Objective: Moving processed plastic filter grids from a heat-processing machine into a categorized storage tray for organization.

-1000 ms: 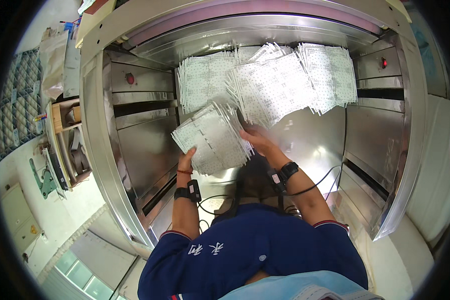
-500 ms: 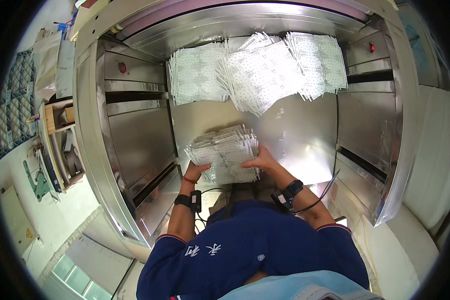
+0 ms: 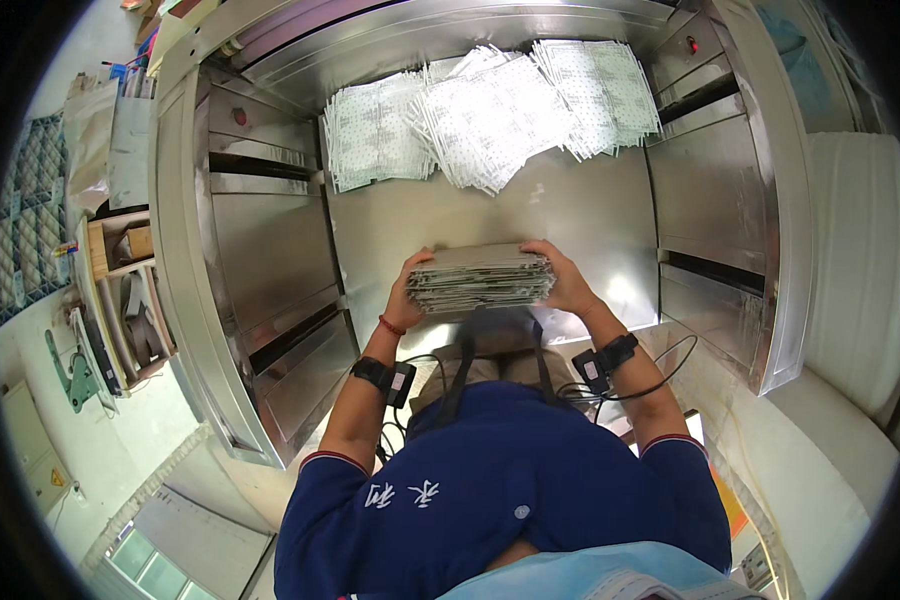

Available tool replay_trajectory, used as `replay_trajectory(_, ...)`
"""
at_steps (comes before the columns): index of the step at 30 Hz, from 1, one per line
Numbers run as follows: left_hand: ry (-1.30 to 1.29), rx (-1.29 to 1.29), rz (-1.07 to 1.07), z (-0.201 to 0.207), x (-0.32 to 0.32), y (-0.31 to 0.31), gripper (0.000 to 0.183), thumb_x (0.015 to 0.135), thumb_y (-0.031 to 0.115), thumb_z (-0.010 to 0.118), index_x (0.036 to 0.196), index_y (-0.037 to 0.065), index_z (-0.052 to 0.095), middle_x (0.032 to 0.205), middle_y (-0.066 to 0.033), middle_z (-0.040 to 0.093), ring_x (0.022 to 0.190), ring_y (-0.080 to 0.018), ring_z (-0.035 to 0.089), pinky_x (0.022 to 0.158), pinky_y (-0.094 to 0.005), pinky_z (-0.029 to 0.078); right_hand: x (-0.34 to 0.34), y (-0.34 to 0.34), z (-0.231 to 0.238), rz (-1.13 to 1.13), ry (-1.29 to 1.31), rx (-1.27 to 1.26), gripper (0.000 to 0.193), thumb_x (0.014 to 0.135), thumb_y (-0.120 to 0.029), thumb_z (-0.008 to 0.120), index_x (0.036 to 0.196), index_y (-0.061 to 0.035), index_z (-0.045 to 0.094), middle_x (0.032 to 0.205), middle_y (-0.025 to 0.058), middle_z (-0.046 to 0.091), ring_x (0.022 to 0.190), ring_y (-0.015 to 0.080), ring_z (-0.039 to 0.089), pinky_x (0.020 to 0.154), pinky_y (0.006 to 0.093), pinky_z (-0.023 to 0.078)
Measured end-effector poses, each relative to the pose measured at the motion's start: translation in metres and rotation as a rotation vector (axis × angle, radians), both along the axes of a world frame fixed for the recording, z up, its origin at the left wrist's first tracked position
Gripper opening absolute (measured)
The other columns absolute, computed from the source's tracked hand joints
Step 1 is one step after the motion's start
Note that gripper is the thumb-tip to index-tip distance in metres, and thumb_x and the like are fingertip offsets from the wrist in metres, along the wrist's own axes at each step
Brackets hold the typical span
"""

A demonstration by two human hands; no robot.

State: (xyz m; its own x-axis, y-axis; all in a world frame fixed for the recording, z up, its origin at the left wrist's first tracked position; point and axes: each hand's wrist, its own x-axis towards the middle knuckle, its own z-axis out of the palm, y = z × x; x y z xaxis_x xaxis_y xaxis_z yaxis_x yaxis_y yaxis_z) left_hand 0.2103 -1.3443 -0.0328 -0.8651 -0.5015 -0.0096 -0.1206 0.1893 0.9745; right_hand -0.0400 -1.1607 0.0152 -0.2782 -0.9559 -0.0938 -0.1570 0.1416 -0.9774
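Observation:
Between my two hands stands a thick stack of thin sheets (image 3: 480, 285), its layered edges turned up towards me and a plain grey face on its far side. My left hand (image 3: 410, 292) presses on the stack's left end, fingers curled over the far corner. On the right end my right hand (image 3: 567, 283) grips it the same way. Farther back on the metal work surface (image 3: 590, 215) lie piles of white sheets with fine printed patterns: a left pile (image 3: 375, 130), a skewed middle pile (image 3: 495, 115) and a right pile (image 3: 600, 95).
Metal side walls with dark slots enclose the surface, the left wall (image 3: 270, 230) and the right wall (image 3: 715, 190). A black cable (image 3: 660, 385) loops from the right wrist device (image 3: 605, 362). Shelves with a wooden box (image 3: 120, 245) stand outside on the left.
The stack has gone from lying tilted with its printed face showing to standing on edge, squared up between my hands. My right hand has moved right and away from me.

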Motion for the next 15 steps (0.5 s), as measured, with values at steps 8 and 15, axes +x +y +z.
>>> replay_trajectory(8, 0.0, 0.101, -0.034, 0.044, -0.003, 0.014, 0.106, 0.051, 0.004, 0.083, 0.139, 0.009, 0.023, 0.14, -0.0127, 0.03, 0.13, -0.0261, 0.03, 0.106, -0.0339, 0.028, 0.022, 0.025, 0.016, -0.112, 0.08, 0.061, 0.116, 0.049, -0.02, 0.086, 0.141, -0.0063, 0.017, 0.138, 0.0191, 0.034, 0.129, 0.0298, 0.033, 0.107, 0.0386, 0.024)
replay_trajectory(15, 0.053, 0.121, 0.047, 0.027, -0.013, 0.019, 0.116, 0.048, 0.008, 0.085, 0.14, 0.005, 0.016, 0.142, -0.0133, 0.024, 0.131, -0.0248, 0.027, 0.105, -0.0335, 0.026, 0.039, 0.022, 0.007, -0.205, -0.097, -0.237, 0.104, 0.06, -0.014, 0.081, 0.14, -0.001, 0.016, 0.14, 0.0192, 0.032, 0.13, 0.0286, 0.031, 0.108, 0.0372, 0.022)
